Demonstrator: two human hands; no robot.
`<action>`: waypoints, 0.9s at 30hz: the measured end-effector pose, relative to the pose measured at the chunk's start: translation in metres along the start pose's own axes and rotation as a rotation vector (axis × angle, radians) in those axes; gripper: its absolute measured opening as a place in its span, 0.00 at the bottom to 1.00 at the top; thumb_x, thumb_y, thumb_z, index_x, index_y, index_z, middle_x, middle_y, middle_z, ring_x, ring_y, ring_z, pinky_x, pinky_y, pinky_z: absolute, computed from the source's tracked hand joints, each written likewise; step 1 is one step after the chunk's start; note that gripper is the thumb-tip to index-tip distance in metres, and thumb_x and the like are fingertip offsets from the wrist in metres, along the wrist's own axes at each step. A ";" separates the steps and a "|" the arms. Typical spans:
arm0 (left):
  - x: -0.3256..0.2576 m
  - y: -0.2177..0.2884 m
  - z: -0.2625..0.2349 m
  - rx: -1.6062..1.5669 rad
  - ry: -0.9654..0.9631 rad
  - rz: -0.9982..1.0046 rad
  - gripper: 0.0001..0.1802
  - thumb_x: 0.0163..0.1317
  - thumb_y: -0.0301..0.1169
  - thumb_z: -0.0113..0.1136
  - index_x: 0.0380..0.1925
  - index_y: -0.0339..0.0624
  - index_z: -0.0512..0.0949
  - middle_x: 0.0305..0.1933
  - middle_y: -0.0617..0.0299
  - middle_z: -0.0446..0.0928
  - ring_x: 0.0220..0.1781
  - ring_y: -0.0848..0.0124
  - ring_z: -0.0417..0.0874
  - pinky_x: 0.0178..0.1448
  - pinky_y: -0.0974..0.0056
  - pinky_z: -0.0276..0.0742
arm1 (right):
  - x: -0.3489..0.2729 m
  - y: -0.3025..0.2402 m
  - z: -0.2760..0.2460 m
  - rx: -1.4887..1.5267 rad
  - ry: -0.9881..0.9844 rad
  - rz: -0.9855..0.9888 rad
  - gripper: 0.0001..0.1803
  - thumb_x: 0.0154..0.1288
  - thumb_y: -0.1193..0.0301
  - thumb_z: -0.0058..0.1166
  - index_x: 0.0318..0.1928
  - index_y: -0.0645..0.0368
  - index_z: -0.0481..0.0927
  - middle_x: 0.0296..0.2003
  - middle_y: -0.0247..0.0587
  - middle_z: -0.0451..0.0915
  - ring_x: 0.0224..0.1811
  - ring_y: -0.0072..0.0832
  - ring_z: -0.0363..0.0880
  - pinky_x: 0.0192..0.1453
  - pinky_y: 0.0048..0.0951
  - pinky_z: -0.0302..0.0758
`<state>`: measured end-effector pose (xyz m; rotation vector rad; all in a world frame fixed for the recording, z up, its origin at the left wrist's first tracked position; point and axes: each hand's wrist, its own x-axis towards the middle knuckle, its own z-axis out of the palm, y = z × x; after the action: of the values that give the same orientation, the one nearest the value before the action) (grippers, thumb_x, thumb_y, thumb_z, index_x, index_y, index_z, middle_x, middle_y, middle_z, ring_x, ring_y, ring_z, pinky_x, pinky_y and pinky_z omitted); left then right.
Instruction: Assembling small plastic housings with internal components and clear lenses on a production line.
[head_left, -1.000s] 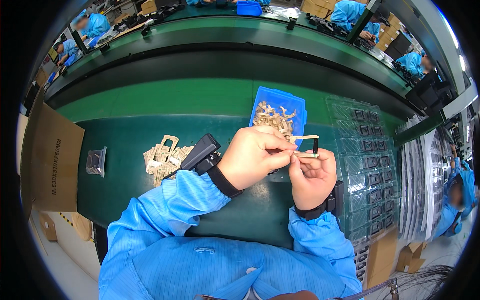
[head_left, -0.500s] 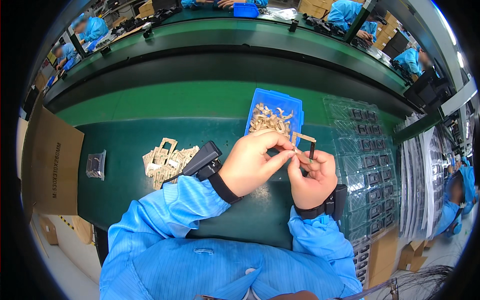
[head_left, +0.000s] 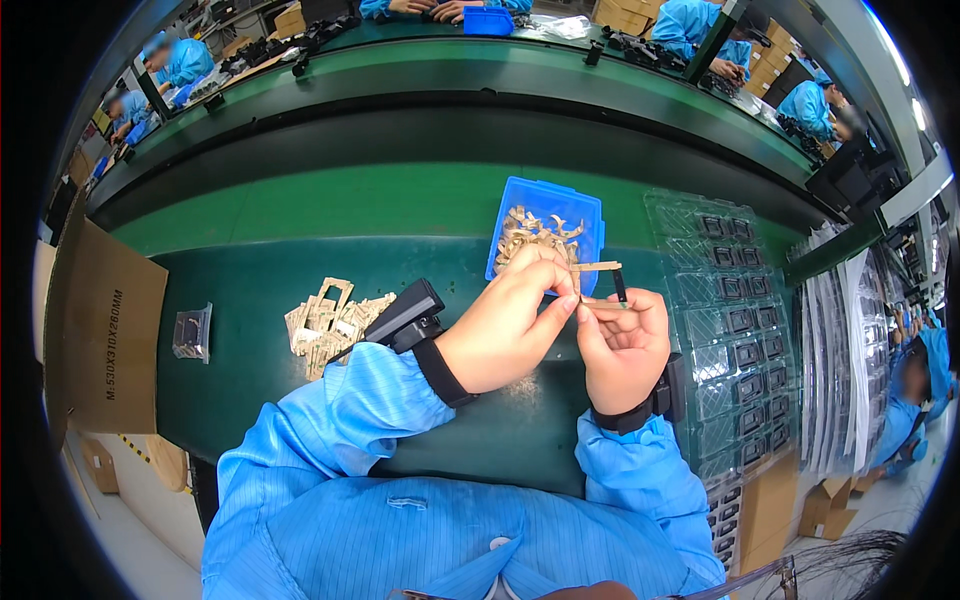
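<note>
Between my hands is a thin tan rectangular frame [head_left: 598, 267] with one black side, its edges partly hidden by my fingers. My left hand [head_left: 508, 325] pinches its left side between thumb and forefinger. The thumb and fingers of my right hand [head_left: 630, 345] are closed on the frame's lower side, where a small green spot shows. Just beyond my left fingers is a blue bin [head_left: 597, 232] with curled tan strips [head_left: 535, 228] in it. Left of my left wrist, a loose pile of flat tan frames [head_left: 325, 335] lies on the green table [head_left: 250, 390].
Clear plastic trays [head_left: 712, 375] with black rectangular parts line the right side. A cardboard box [head_left: 110, 320] stands at the left edge, near a small clear bag [head_left: 191, 333] of parts. Beyond the table, people in blue sit along another bench [head_left: 400, 65].
Both hands have shifted slightly left, still gripping the tan frame. The frame has turned so that its far and lower sides lie more level.
</note>
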<state>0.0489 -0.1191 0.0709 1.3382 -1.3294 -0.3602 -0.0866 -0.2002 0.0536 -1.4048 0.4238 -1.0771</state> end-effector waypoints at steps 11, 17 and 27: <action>0.015 -0.017 -0.021 0.546 0.175 0.076 0.07 0.61 0.18 0.57 0.37 0.34 0.71 0.40 0.49 0.74 0.46 0.49 0.78 0.51 0.53 0.75 | 0.016 0.007 -0.011 -0.093 0.069 0.063 0.13 0.62 0.88 0.57 0.45 0.65 0.72 0.38 0.45 0.83 0.41 0.27 0.86 0.45 0.23 0.82; 0.015 -0.026 -0.030 0.546 0.158 0.123 0.11 0.57 0.18 0.60 0.41 0.35 0.82 0.46 0.52 0.84 0.49 0.55 0.85 0.53 0.59 0.82 | 0.014 0.009 -0.009 -0.288 0.068 -0.059 0.08 0.61 0.85 0.59 0.41 0.67 0.78 0.37 0.42 0.84 0.37 0.24 0.86 0.43 0.23 0.82; 0.012 0.006 -0.022 -0.122 -0.159 -0.162 0.12 0.65 0.23 0.64 0.48 0.33 0.81 0.46 0.59 0.84 0.47 0.73 0.83 0.53 0.67 0.80 | -0.017 -0.021 -0.011 -0.581 -0.014 -0.292 0.11 0.57 0.82 0.60 0.42 0.64 0.80 0.33 0.43 0.83 0.35 0.30 0.86 0.42 0.28 0.82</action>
<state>0.0677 -0.1170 0.0880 1.3400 -1.3096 -0.6599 -0.1115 -0.1897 0.0653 -2.0337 0.5614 -1.2325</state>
